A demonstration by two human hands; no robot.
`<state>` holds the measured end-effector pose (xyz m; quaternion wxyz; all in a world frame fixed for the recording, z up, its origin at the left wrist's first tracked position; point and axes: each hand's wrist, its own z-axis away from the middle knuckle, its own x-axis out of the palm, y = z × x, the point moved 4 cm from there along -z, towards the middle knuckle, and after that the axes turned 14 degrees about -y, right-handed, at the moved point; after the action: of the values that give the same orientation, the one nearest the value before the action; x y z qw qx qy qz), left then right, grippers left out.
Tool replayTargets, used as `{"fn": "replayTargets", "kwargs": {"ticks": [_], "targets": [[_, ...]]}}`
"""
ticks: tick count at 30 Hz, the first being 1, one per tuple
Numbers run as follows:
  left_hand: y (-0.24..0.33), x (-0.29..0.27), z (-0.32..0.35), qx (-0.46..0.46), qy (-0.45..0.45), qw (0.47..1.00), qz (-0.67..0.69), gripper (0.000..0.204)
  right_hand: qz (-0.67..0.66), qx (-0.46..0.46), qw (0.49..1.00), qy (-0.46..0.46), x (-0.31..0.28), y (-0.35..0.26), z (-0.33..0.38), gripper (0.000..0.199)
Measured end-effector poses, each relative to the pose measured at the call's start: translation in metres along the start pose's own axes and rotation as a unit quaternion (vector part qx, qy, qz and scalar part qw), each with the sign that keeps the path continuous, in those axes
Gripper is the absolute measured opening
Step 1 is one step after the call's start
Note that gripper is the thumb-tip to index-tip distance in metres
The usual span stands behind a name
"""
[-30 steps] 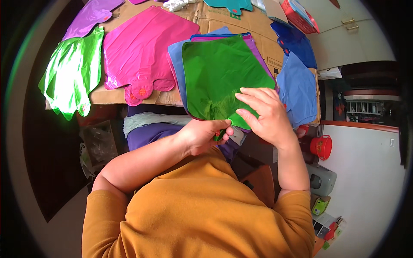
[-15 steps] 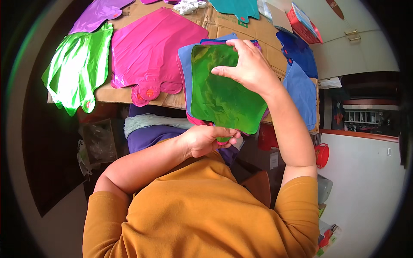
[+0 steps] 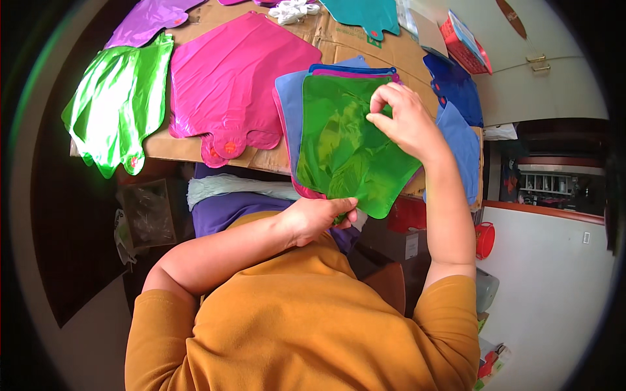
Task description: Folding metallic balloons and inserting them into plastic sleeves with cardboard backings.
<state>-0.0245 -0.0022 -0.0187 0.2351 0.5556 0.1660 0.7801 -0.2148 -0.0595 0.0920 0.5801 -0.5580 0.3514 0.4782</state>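
Observation:
A stack of flat foil balloons is pinched at its lower necks by my left hand [image 3: 316,220], thumb on top. Uppermost lies a green foil balloon [image 3: 342,143]. Edges of a blue-grey balloon [image 3: 292,98], a dark blue one [image 3: 352,69] and magenta ones show behind it. Over the green foil's upper right, my right hand [image 3: 409,124] has its thumb and index finger curved with a gap between them. Its other fingers are partly hidden, and I cannot tell whether it touches the foil.
Cardboard [image 3: 404,49] covers the table. On it lie pink foil balloons [image 3: 241,75], shiny green ones [image 3: 120,98], purple [image 3: 147,23], teal [image 3: 362,14] and blue ones [image 3: 456,85]. A white cord bundle [image 3: 293,11] and a red basket [image 3: 460,39] sit toward the back.
My right hand has drawn back from the stack's top edge toward the right, its fingers curling in. The stack has shifted slightly right and tilted, still in my left hand.

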Motion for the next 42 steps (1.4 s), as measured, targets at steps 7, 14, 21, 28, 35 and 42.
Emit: {"fn": "replayTargets", "kwargs": {"ticks": [7, 14, 21, 28, 35, 42], "targets": [[0.002, -0.002, -0.003, 0.053, 0.033, 0.992, -0.110, 0.024, 0.044, -0.098, 0.994, 0.014, -0.009, -0.058, 0.012, 0.044], [0.008, -0.005, 0.000, 0.022, 0.045, 0.980, -0.194, 0.023, 0.149, -0.281, 0.945, -0.080, 0.028, -0.094, -0.010, 0.034], [0.003, -0.016, -0.008, 0.083, 0.023, 0.985, -0.148, 0.009, 0.098, -0.295, 0.948, -0.073, -0.003, -0.093, 0.011, 0.031], [0.004, -0.013, -0.006, 0.063, 0.026, 0.988, -0.141, 0.008, 0.107, -0.249, 0.957, -0.099, -0.005, -0.091, 0.008, 0.033], [0.004, -0.013, -0.002, 0.031, -0.017, 0.999, -0.024, 0.010, 0.190, -0.174, 0.960, 0.105, -0.042, -0.092, 0.014, 0.033], [0.005, -0.004, 0.021, -0.035, -0.156, 0.970, 0.182, 0.010, -0.210, 0.313, 0.921, -0.094, -0.023, 0.035, 0.089, 0.045]]}}
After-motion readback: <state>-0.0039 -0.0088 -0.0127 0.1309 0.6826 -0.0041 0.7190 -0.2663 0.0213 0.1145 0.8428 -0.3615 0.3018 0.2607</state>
